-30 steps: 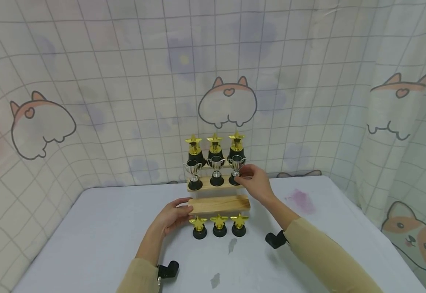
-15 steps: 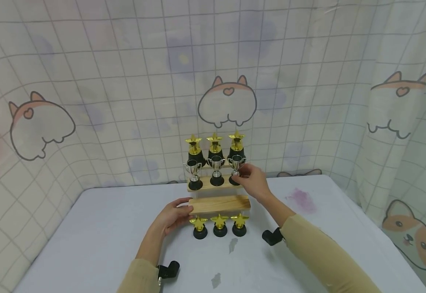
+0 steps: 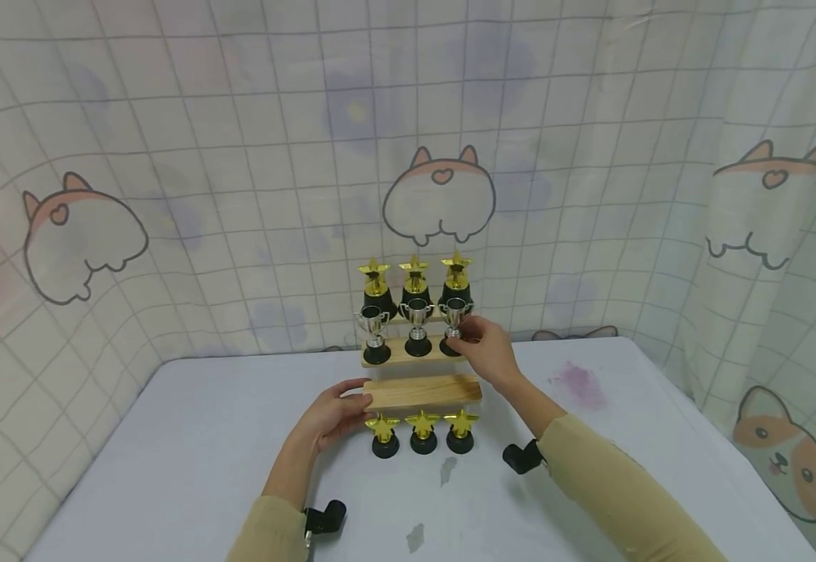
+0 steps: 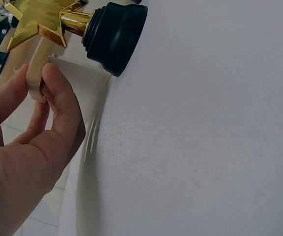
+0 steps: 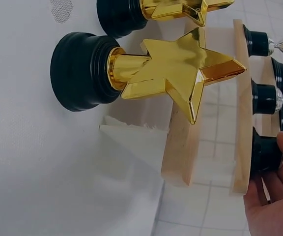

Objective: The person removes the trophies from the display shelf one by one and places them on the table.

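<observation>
My left hand point(image 3: 334, 414) pinches the left end of the lowest wooden shelf board point(image 3: 422, 393); in the left wrist view thumb and fingers sit on either side of that board's end point(image 4: 35, 83). On the middle board point(image 3: 397, 353) stand three small silver trophy cups with black bases. The rightmost silver trophy cup point(image 3: 455, 307) is upright, and my right hand point(image 3: 491, 355) holds it low down. From the right wrist, thumb and fingers show around its black base point(image 5: 265, 150), which touches the board.
Three gold star trophies point(image 3: 423, 425) stand on the white table point(image 3: 239, 437) before the lowest board. Three larger gold star trophies point(image 3: 415, 285) fill the top board behind the cups. A patterned curtain point(image 3: 274, 195) hangs close behind the shelves.
My right hand and forearm have shifted slightly left, with the fingers still at the rightmost cup's base. The left hand stays on the board's end, and the trophies keep their places.
</observation>
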{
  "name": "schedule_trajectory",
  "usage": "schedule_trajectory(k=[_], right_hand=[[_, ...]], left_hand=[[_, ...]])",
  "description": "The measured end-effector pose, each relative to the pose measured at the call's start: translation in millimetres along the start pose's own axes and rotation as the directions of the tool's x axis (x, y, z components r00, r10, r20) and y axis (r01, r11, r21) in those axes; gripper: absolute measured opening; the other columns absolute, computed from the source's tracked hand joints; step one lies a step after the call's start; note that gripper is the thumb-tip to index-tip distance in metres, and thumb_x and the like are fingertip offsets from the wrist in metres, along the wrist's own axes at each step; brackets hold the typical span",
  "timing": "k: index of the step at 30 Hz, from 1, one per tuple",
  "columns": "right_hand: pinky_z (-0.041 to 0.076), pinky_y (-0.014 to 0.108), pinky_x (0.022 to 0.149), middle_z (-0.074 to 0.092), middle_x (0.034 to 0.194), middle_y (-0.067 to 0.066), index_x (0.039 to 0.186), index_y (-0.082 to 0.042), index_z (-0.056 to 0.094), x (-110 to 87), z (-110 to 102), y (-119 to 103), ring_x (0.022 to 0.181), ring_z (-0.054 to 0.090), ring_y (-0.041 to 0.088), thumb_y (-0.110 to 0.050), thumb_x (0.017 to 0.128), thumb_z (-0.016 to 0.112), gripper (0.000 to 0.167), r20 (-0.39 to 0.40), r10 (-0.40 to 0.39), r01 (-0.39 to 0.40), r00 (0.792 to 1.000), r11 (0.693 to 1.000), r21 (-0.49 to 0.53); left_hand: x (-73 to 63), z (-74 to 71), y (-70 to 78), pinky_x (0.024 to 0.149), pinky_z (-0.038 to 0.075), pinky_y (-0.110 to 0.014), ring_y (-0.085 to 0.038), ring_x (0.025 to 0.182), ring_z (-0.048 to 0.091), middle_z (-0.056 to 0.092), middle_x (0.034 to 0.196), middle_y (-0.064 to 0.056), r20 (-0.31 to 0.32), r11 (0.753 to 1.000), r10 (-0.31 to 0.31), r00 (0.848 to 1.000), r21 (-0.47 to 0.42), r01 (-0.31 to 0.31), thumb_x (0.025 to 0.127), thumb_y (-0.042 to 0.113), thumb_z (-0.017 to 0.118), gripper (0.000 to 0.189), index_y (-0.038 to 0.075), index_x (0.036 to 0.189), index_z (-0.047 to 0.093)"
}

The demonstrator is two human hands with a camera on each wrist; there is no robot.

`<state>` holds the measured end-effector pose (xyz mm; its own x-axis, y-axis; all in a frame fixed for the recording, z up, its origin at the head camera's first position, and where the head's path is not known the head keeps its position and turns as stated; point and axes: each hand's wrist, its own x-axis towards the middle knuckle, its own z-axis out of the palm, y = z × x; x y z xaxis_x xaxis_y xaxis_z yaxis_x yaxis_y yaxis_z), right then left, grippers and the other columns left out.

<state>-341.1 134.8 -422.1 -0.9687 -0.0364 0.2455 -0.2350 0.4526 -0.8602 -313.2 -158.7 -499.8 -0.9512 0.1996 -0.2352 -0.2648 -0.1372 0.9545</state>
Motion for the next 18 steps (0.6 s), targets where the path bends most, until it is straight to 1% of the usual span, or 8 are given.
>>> schedule_trajectory(k=[10,18], right_hand=[[0.056,0.046,0.096,0.068,0.121,0.017,0.125,0.0,0.065,-7.3,-4,-7,0.114,0.064,0.032,-0.017,0.095,0.076,0.036,0.015,-0.001,0.001,1.0,0.999,0.053],[0.055,0.046,0.099,0.067,0.122,0.016,0.125,-0.001,0.065,-12.6,-9,-6,0.118,0.063,0.033,-0.018,0.096,0.075,0.035,0.011,0.028,-0.029,1.0,0.999,0.043]], left_hand=[[-0.9,1.6,2.4,0.079,0.061,-0.029,-0.021,0.093,0.067,0.062,0.122,-0.024,-0.007,1.0,0.0,1.0,-0.008,0.0,0.098,0.0,0.066,0.058,-0.006,0.15,0.041],[-3.5,3.2,3.4,0.079,0.061,-0.029,-0.021,0.094,0.067,0.061,0.123,-0.024,0.0,1.0,-0.017,1.0,-0.013,0.017,0.099,0.001,0.066,0.059,-0.005,0.151,0.039]])
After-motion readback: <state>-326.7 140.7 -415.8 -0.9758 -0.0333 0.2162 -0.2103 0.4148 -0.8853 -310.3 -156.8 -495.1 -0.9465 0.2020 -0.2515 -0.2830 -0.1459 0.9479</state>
